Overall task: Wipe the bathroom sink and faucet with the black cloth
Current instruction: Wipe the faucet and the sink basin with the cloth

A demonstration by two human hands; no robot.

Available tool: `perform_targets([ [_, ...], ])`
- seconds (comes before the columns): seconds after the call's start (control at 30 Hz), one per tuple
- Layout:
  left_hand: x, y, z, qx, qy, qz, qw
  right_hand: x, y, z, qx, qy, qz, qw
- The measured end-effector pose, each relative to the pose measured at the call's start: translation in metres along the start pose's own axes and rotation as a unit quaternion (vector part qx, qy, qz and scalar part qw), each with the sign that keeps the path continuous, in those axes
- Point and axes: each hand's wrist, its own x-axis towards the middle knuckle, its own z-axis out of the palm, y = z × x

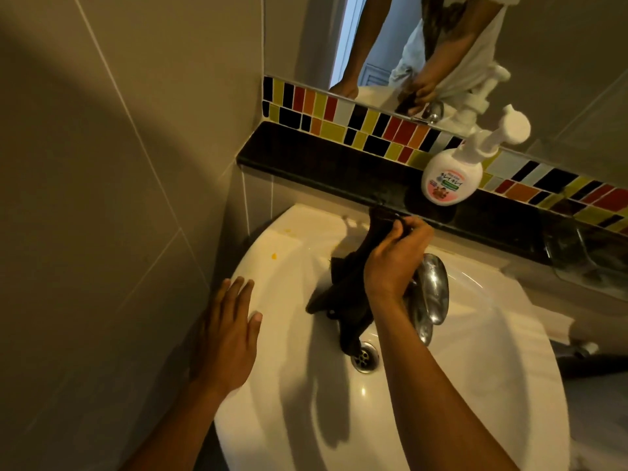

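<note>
A white oval sink [475, 385] fills the lower middle, with a metal drain [365, 360] in its bowl. A chrome faucet [431, 294] juts over the bowl from the back rim. My right hand [394, 263] is closed on the black cloth [343, 294] just left of the faucet. The cloth hangs from the hand's fingers down into the bowl, and its lower end reaches the drain. My left hand [227, 334] lies flat with fingers spread on the sink's left rim, holding nothing. Small yellow spots [274, 255] mark the sink's upper left.
A white soap pump bottle [452, 178] stands on the dark shelf [306, 154] behind the sink. Coloured mosaic tiles [339, 113] and a mirror [509, 45] rise above it. A beige tiled wall [119, 164] closes the left side. A clear holder [591, 260] sits at the right.
</note>
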Motion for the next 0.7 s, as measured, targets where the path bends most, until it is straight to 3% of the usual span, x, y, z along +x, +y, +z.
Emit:
perform_targets([
  [0.07,0.001,-0.001,0.002,-0.014,0.003,0.001,1.000,0.014,0.004,0.014,0.010,-0.023,0.022,0.999],
  [0.2,0.003,-0.003,0.005,-0.005,0.002,-0.001,1.000,0.022,0.022,0.032,-0.161,-0.113,-0.021,0.980],
  [0.33,0.004,-0.003,0.007,0.000,0.004,0.004,1.000,-0.019,0.050,0.038,-0.159,-0.213,0.008,0.964],
  [0.43,0.004,-0.002,0.005,0.000,0.007,-0.005,1.000,-0.048,0.082,0.023,-0.299,-0.260,0.004,0.918],
  [0.5,0.003,-0.002,0.005,0.002,0.005,-0.008,1.000,-0.050,0.096,0.015,-0.331,-0.277,-0.009,0.902],
  [0.7,0.004,-0.001,0.009,0.063,0.009,0.013,0.998,-0.038,0.093,0.032,-0.356,-0.244,-0.038,0.901],
])
